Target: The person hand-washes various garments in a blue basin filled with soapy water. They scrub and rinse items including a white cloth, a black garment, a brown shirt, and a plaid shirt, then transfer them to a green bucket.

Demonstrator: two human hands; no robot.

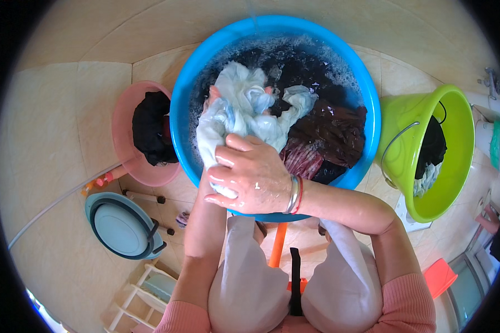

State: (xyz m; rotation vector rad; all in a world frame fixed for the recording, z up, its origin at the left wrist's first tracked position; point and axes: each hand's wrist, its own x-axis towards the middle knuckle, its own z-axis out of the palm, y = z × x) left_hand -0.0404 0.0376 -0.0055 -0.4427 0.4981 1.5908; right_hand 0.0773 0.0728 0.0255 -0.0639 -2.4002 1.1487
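Above a big blue basin [373, 111] of dark, sudsy water, I hold a wet white cloth [241, 89] bunched up in both hands. My left hand [213, 95] is mostly covered by the cloth; only some fingertips show at its sides. My right hand [250, 176] crosses over the left wrist, its fingers closed on the cloth's near end. A silver bangle and a red string circle the right wrist. In the basin, dark clothes [261, 55] soak in the water, and a brown garment [333, 133] lies to the right beside a reddish patterned cloth [301, 160].
A pink basin [119, 133] with black cloth stands at left. On the right, a tilted lime-green bucket [391, 133] holds dark and whitish clothes. Nearer left are a grey-blue collapsible basin [119, 227] and a white rack [129, 299]. A tap [489, 83] is at far right.
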